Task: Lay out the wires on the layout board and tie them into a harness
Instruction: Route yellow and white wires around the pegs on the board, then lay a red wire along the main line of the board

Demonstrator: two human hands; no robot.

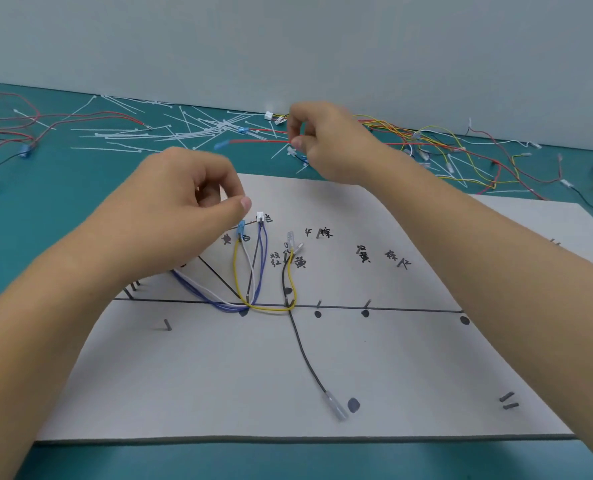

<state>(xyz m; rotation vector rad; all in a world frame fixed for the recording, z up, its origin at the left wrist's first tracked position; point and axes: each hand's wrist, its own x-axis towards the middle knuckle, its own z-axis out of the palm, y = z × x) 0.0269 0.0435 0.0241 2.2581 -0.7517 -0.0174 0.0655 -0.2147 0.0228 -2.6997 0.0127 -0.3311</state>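
Teal bench [45, 237], layout board [219, 375] mid-frame.
Left hand [184, 209], right hand [326, 143] pinch narrow, contents unclear; keep wires [253, 308] snug against pegs [167, 324].

right hand [326, 143] blurred, held thing unclear

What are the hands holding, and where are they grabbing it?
Cannot tell: the left hand and right hand both have curled fingers, but nothing shows clearly between them.

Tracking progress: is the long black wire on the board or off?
On: black wire lies on the board, terminal beside a dot.
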